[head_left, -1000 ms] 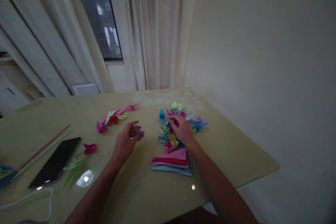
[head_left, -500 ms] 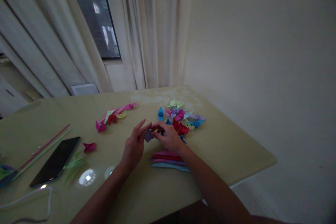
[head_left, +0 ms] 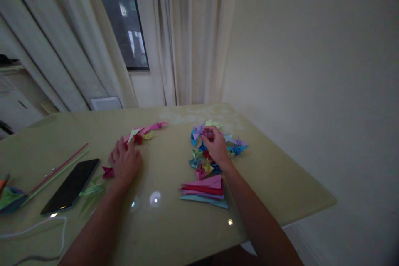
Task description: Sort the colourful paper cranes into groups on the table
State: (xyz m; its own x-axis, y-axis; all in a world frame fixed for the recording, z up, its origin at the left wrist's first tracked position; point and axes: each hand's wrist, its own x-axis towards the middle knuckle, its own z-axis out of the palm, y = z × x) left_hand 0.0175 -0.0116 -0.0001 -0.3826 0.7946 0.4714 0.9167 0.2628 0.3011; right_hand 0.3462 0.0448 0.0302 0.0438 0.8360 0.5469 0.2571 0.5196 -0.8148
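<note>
On the table point(head_left: 280, 178), origami cranes point(head_left: 197, 153) crowd round the right fingers point(head_left: 209, 130), folded-paper stack point(head_left: 202, 191) just nearer; and there's the smartphone point(head_left: 71, 187), left of and nearer than the left fingers point(head_left: 122, 147)!

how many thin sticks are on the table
2: a pink stick and a green stick, side by side, both left of the phone. I see no others.

From the wearer's head, one camera looks forward and down across the table point(head_left: 165, 166) toward the curtains point(head_left: 199, 41).
</note>
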